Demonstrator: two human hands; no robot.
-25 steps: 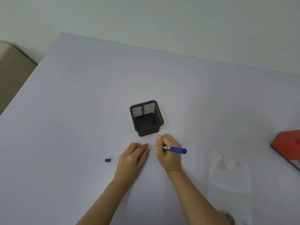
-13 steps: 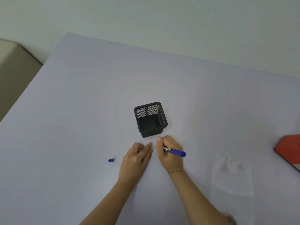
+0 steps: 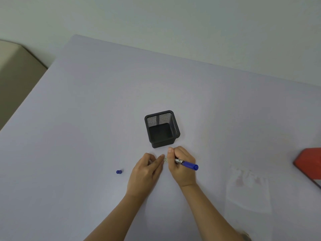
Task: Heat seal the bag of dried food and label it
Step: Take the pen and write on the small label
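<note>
My right hand (image 3: 180, 166) grips a blue marker (image 3: 186, 164), its tip down on a small white label (image 3: 165, 160) lying on the table. My left hand (image 3: 146, 171) rests flat beside it, fingertips pressing the label's left end. The marker's blue cap (image 3: 118, 171) lies on the table to the left of my left hand. A clear plastic bag (image 3: 248, 188) with a few pale pieces of dried food lies flat to the right of my right forearm.
An empty black mesh pen holder (image 3: 162, 128) stands just beyond my hands. A red device (image 3: 309, 162) sits at the right edge of the pale table (image 3: 86, 119). A beige chair (image 3: 15, 70) shows at far left.
Both hands stay on the label with only slight shifts. The view has drifted a little.
</note>
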